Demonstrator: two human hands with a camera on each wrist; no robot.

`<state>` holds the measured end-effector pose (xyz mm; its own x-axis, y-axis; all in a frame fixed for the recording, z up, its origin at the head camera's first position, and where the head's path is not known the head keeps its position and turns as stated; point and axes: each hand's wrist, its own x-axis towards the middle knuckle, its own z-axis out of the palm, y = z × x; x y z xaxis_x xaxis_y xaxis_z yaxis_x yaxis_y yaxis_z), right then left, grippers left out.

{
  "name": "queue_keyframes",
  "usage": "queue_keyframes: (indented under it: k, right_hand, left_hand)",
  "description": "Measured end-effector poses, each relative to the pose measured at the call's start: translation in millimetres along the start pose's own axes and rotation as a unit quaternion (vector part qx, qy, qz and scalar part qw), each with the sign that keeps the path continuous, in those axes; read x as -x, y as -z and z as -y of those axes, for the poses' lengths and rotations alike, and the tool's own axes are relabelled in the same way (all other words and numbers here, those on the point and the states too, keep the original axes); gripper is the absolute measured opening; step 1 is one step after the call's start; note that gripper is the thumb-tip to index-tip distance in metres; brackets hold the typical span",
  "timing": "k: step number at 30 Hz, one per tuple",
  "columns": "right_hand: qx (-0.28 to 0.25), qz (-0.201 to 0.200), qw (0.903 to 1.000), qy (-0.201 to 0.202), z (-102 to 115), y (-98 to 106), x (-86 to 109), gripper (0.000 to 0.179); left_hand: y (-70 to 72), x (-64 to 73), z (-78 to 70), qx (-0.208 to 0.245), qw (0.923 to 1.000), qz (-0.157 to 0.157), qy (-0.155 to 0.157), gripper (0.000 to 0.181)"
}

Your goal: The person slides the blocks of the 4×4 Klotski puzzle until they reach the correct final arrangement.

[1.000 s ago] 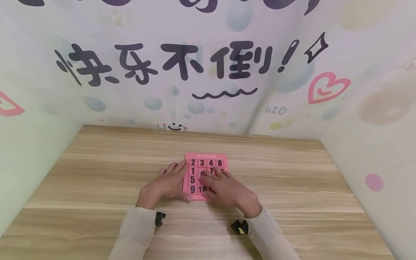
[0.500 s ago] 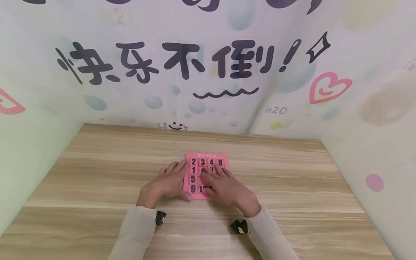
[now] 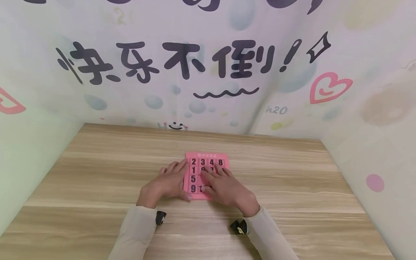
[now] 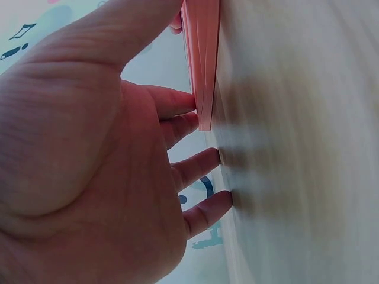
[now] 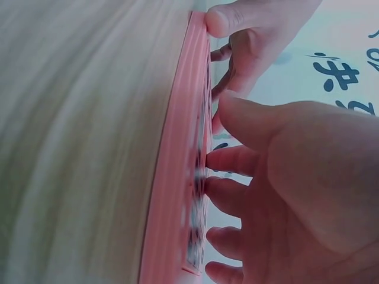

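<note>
A pink sliding number puzzle [image 3: 199,196] lies flat on the table. Its top row reads 2, 3, 4, 8, and its left column reads 2, 1, 5, 9. My left hand [image 3: 166,184] rests along its left side, with the fingers at the edge and the thumb on the near-left corner. Some of those fingertips touch the tabletop in the left wrist view. My right hand [image 3: 224,186] spreads over the right and lower tiles, fingertips on or just above them. Its thumb covers part of the 10 tile, and several tiles to the right are hidden.
The wooden table [image 3: 97,173] reaches back to a printed wall cloth [image 3: 175,104] with dark lettering. Pale walls close in the left and right sides. Black devices [image 3: 239,226] sit at both wrists.
The 6 tile has slid up a little, into line with the second row. My right fingers and thumb have shifted slightly, and the thumb covers more of the 10. My left hand stays put.
</note>
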<state>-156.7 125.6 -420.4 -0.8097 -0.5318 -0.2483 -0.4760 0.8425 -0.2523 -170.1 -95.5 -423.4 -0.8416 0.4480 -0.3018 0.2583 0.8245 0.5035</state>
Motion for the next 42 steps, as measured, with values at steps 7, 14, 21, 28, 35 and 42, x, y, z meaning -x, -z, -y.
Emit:
queue_keyframes:
  k: [7,14,21,28,35,42]
  right_hand:
    - [0.014,-0.005,0.9999,0.008,-2,-1,-0.5,0.058]
    - [0.017,-0.005,0.9998,0.011,-3,-1,-0.2,0.058]
    - [0.019,-0.004,0.9997,0.011,-3,-1,-0.2,0.056]
    - [0.023,-0.006,0.9996,0.016,-5,-1,-0.4,0.053]
    - [0.046,-0.018,0.9987,0.016,-12,5,1.4,0.053]
    - [0.02,-0.034,0.9991,0.012,-19,8,2.7,0.048]
  left_hand:
    - [-0.3,-0.2,0.4,0.004,1.0,-0.002,-0.003,0.119]
    - [0.1,0.7,0.2,0.008,1.0,-0.001,-0.004,0.119]
    - [0.3,-0.1,-0.1,0.01,1.0,0.0,-0.002,0.119]
    - [0.4,-0.5,0.1,0.009,1.0,0.001,-0.002,0.119]
    - [0.1,0.1,-1.0,0.005,1.0,0.004,0.005,0.119]
    - [0.5,1.2,-0.9,0.012,0.9999,0.003,0.005,0.119]
